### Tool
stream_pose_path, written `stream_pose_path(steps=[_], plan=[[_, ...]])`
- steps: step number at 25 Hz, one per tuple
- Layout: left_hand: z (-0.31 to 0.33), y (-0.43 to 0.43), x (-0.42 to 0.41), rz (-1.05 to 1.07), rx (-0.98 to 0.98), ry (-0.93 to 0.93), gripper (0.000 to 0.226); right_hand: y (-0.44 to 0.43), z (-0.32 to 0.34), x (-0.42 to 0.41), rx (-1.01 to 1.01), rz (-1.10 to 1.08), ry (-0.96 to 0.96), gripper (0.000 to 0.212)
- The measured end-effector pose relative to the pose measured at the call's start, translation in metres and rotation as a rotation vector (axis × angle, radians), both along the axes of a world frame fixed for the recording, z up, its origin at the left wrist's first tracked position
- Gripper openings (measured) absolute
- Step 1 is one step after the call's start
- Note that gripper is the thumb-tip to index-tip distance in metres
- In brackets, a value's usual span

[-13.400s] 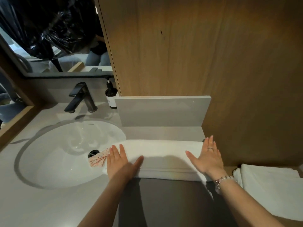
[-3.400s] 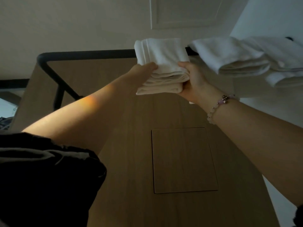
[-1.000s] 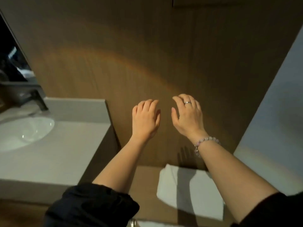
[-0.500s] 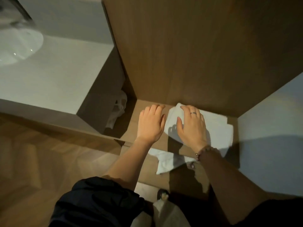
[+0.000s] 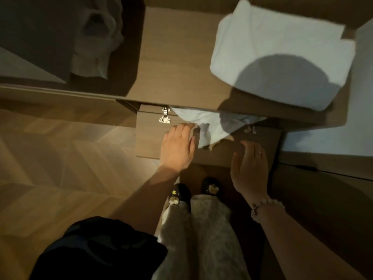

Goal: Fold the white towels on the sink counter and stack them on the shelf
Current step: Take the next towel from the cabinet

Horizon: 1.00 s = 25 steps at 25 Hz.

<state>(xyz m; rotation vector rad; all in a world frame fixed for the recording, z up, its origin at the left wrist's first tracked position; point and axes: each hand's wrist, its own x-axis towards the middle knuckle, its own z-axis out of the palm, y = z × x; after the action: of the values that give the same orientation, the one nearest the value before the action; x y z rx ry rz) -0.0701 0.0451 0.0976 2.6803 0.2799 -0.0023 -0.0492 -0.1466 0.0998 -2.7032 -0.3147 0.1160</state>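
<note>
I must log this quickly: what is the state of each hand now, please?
Left hand: open, holding nothing, close beside the hanging white towel.
Right hand: open, holding nothing.

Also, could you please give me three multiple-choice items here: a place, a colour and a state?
1. Where does the folded white towel lie?
A. on the floor
B. on the wooden ledge
C. in a hand
2. What colour are the slippers?
A. red
B. white
C. black
3. How are the left hand and right hand?
A. open, gripping nothing
B. gripping the towel
C. clenched fists
Answers: 1 B, it rests on the ledge at upper right; 2 C, they are black with small yellow figures; 3 A, fingers are relaxed, nothing held.
</note>
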Motion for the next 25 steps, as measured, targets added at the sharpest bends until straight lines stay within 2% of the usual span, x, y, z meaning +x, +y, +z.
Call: stream_pose_path(steps=[5,8,12,18,23,25], plan=[[-0.127,0.000,-0.027,0.050,0.028,0.040,0.037,-0.001,-0.125,-0.018,0.013,0.003,0.050,0.041],[-0.208,-0.009,-0.026,0.078,-0.005,0.033,0.039,0.001,-0.202,-0.007,0.022,0.000,-0.010,0.038],[-0.290,-0.005,-0.008,0.103,-0.041,-0.050,0.030,-0.008,-0.283,0.018,0.017,0.075,-0.135,0.042],[-0.362,0.012,0.026,0.126,-0.010,-0.221,0.039,-0.014,-0.362,0.060,0.077,0.072,-0.287,0.043],[-0.387,0.011,0.049,0.104,0.015,-0.414,0.035,0.006,-0.381,0.073,0.170,0.127,-0.438,0.041],[-0.378,0.020,0.063,0.087,0.053,-0.409,0.031,0.002,-0.377,0.085,0.182,0.132,-0.455,0.040]])
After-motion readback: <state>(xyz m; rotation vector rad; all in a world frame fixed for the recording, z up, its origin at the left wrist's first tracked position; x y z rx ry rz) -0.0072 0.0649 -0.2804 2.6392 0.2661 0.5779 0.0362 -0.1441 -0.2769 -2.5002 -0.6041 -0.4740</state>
